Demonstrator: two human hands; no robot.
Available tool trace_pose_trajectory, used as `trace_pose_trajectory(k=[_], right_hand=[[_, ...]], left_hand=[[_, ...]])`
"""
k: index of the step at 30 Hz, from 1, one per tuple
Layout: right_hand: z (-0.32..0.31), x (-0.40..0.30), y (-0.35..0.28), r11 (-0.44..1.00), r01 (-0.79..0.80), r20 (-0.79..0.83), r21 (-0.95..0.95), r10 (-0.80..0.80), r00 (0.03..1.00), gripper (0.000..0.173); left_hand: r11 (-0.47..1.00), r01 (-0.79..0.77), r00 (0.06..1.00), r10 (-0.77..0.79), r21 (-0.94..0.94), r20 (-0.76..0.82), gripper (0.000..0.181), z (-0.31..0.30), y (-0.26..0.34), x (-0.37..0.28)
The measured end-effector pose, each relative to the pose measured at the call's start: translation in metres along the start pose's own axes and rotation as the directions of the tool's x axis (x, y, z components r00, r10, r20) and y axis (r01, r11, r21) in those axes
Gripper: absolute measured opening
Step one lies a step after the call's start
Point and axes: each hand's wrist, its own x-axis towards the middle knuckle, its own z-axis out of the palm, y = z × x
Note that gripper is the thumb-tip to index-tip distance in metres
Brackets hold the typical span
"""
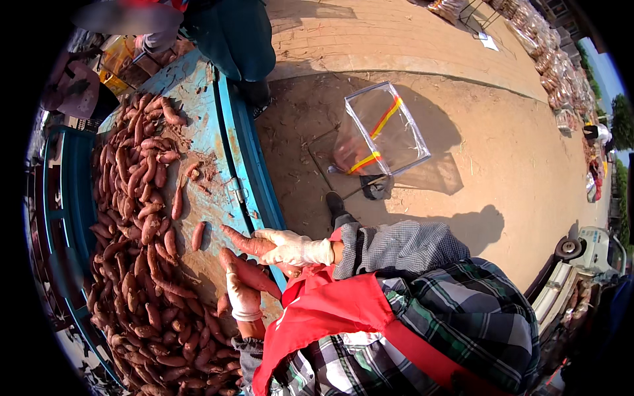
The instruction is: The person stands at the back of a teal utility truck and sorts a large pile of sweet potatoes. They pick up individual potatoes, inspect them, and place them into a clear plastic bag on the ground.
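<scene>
My right hand (290,247), in a pale knit work glove, grips a long reddish sweet potato (242,240) that points left. Just below it in the picture, my left hand (242,297), gloved too, is closed around a thicker sweet potato (250,273). Part of another root shows under my right wrist; whether it is held I cannot tell. Both hands are over the near edge of a blue metal truck bed (210,123). A large heap of sweet potatoes (153,292) covers its far side, and a single sweet potato (198,235) lies apart on the bed.
A clear plastic bag (366,143) with red-yellow stripes hangs open on a metal frame on the ground, a dark bag at its foot. A person (228,39) stands at the bed's upper end, another person (79,89) beyond it. Filled bags (550,64) are stacked upper right; a vehicle (589,252) stands at right.
</scene>
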Motion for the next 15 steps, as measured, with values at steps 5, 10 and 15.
trace_pose_trajectory(k=[5, 10, 15], right_hand=[[-0.129, -0.081, -0.021, 0.984, 0.042, -0.485, -0.175, -0.123, 0.866, 0.075], [-0.279, -0.122, 0.016, 0.965, 0.046, -0.781, -0.260, -0.238, 0.577, 0.067], [-0.398, -0.105, 0.054, 0.990, -0.061, -0.760, -0.131, -0.061, 0.647, 0.062]], left_hand=[[0.962, 0.137, 0.991, -0.134, 0.235, -0.027, 0.072, 0.035, -0.026, 0.046], [0.913, 0.297, 0.949, -0.315, 0.280, 0.017, 0.063, 0.101, -0.036, 0.074], [0.878, 0.401, 0.908, -0.420, 0.262, 0.016, 0.057, 0.108, -0.060, 0.106]])
